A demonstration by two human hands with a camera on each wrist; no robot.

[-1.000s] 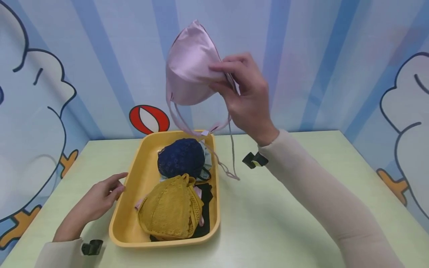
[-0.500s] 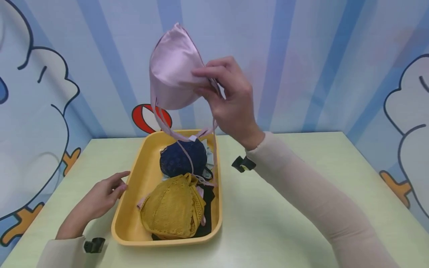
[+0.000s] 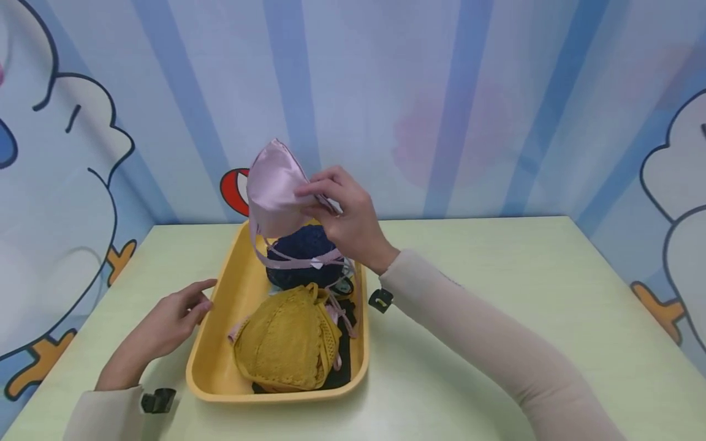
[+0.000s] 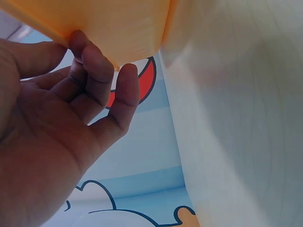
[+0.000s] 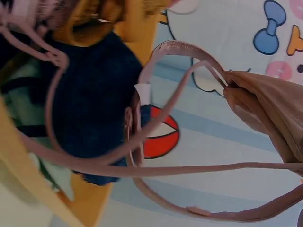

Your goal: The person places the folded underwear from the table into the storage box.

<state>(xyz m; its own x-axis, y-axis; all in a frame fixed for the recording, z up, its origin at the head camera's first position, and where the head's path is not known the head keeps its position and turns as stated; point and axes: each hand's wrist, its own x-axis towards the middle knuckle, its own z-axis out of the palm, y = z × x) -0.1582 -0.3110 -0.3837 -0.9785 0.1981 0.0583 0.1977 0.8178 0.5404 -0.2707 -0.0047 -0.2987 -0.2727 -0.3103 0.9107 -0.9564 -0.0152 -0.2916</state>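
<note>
My right hand (image 3: 355, 220) pinches a folded pink satin bra (image 3: 271, 193) between thumb and fingers, above the far part of a yellow plastic bin (image 3: 278, 398). Its thin straps (image 5: 189, 168) dangle over the clothes in the bin. Below hangs a navy lace bra (image 3: 287, 278), lying in the bin's far half. A mustard-yellow bra (image 3: 284, 346) with scalloped edges fills the near half, on top of black cloth (image 3: 344, 355). My left hand (image 3: 171, 321) touches the bin's left side near the rim, its fingers loosely bent in the left wrist view.
The bin stands on a pale yellow-green table (image 3: 474, 367). Behind rises a blue striped backdrop (image 3: 364, 110) with cartoon figures, close to the table's far edge. Pale cloth (image 5: 28, 90) shows beside the navy bra in the right wrist view.
My right hand has moved left and down with the pink bra, so its straps now reach over the bin's contents. The left hand stays at the bin's side.
</note>
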